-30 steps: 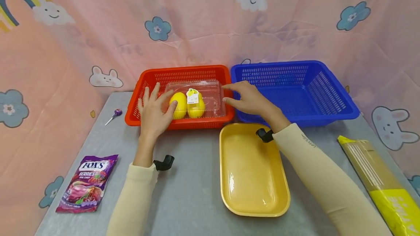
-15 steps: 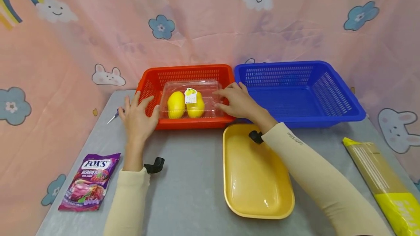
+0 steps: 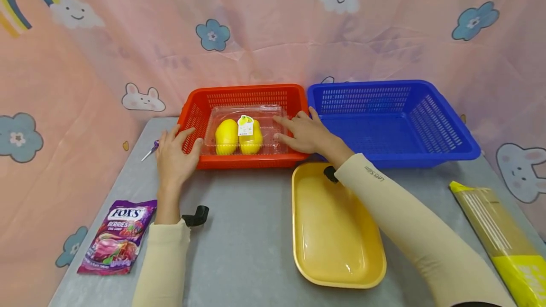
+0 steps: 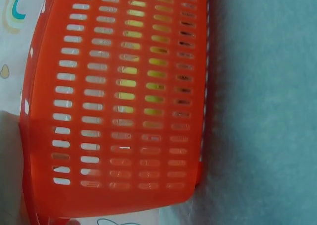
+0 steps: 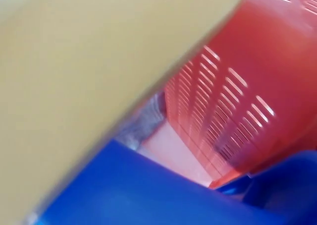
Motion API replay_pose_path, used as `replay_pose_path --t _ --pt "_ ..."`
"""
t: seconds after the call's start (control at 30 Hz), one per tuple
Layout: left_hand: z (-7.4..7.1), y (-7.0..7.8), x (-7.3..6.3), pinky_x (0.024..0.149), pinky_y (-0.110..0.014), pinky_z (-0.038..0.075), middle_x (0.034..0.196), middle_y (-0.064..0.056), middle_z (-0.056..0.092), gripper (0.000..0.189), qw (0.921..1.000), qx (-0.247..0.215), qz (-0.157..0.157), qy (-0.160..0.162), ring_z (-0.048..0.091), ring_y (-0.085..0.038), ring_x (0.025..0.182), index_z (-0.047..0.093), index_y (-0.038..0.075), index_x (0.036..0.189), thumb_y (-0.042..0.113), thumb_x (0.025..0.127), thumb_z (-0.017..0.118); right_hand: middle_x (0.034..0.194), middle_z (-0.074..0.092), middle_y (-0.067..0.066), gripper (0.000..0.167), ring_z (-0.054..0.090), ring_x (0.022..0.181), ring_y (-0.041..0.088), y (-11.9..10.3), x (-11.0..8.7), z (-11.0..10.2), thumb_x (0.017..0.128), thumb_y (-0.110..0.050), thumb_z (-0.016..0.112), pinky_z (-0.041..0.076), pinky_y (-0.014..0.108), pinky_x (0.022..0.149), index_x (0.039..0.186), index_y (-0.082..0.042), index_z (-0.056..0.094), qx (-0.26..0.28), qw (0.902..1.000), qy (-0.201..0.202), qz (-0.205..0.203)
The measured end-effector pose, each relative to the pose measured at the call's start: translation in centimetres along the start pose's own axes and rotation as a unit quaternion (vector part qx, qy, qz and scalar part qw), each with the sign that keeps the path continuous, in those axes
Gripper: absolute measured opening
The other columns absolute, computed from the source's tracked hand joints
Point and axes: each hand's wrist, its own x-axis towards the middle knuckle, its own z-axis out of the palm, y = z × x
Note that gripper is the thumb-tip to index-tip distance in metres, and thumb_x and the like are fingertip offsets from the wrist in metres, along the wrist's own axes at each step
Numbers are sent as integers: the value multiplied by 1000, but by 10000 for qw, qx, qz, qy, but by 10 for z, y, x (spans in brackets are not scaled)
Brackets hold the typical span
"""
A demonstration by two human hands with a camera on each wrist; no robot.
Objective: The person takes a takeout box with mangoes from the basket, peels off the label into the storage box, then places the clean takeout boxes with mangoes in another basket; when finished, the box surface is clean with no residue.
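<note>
A red basket (image 3: 256, 161) holds a clear plastic clamshell box (image 3: 270, 129) with two yellow mango-shaped fruits (image 3: 226, 137) inside; one bears a white label (image 3: 245, 126). My left hand (image 3: 177, 158) is at the basket's front left corner, fingers at the rim and thumb spread apart. In the left wrist view that hand (image 4: 10, 170) shows only at the edge, beside the slotted red wall. My right hand (image 3: 309, 134) reaches over the basket's right rim, fingers extended at the right part of the clear box. The right wrist view is blurred and hides this hand.
A blue basket (image 3: 384, 158) stands right of the red one. A yellow tray (image 3: 337, 231) lies in front, under my right forearm. A purple candy bag (image 3: 117, 238) and a lollipop (image 3: 150, 149) lie left, a yellow-and-clear packet (image 3: 503, 240) right. A patterned curtain (image 3: 264, 60) hangs behind.
My left hand has moved left, from over the box to the basket's left corner. The right hand has followed leftward, and the clear box sits further left inside the red basket.
</note>
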Motion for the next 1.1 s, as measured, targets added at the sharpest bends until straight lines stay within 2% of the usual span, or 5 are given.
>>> replay_pose_path --t 0.17,0.53,0.83,1.0,1.1 --pt "-5 -6 2 118 -72 24 161 -15 41 48 9990 -354 132 -238 30 -43 152 62 14 141 35 98 61 95 71 7 67 51 128 33 -1 1 0 103 -58 42 -4 66 125 162 -26 30 94 9998 -160 4" --pt "-8 -35 6 121 -65 27 163 -10 41 41 9885 -1318 541 -513 33 -37 152 64 9 137 27 101 59 90 66 5 64 52 108 27 -4 3 1 99 -50 57 -8 65 124 157 -30 40 1053 9942 170 150" --pt "-12 -45 8 124 -60 26 162 -4 42 39 9838 -1576 586 -622 34 -31 153 65 12 137 26 101 61 80 58 5 40 58 93 24 -5 3 0 96 -35 63 5 61 121 134 -28 57 2673 9583 980 239" --pt "-14 -44 7 124 -56 29 161 0 44 39 9817 -1710 524 -652 35 -27 153 66 14 136 26 100 63 73 48 4 31 52 73 23 -5 -3 0 97 -30 63 37 42 89 128 -25 63 3241 9349 1435 201" --pt "-14 -45 7 124 -55 29 161 0 45 37 9804 -1782 521 -666 36 -26 153 67 13 134 25 99 63 72 48 4 29 49 67 23 -5 -8 -1 97 -30 64 36 29 60 127 -27 65 3401 9269 1573 222"
